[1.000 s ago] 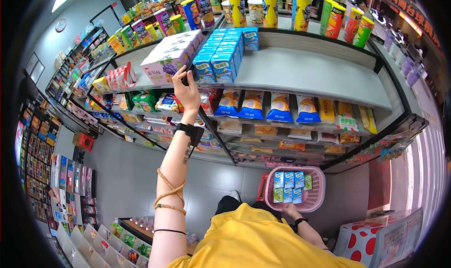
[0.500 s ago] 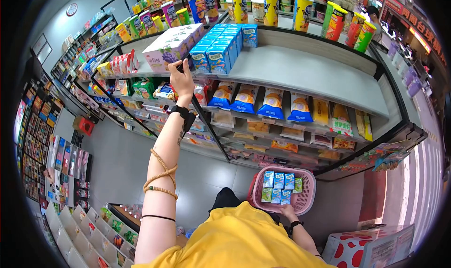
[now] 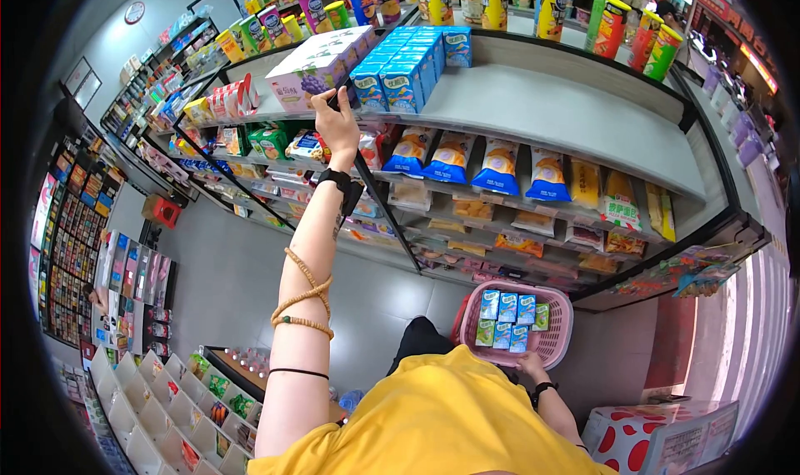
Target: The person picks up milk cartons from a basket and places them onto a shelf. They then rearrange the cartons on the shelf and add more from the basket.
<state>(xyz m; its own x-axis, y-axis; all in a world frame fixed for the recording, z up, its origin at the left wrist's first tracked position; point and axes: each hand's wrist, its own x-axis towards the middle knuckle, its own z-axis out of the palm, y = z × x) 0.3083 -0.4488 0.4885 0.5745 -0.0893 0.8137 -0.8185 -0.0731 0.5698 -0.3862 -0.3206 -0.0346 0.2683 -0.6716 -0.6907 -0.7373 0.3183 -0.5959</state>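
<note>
My left hand reaches up to the front edge of the top shelf, its fingers closed around the black shelf post. Just beyond it stand a purple-and-white carton with grapes on it and rows of small blue drink cartons. Low on my right, my right hand grips the near rim of a pink plastic basket. Several blue cartons and a few green cartons lie in the basket, which is on or near the floor.
Bread bags with blue bottoms fill the shelf below. Tall snack canisters line the unit's top. A tiered white bin rack stands at lower left, and a red-dotted white box at lower right.
The view has shifted slightly, so the shelf appears farther right and higher. Both hands keep their places at the post and the basket rim. The cartons look unmoved.
</note>
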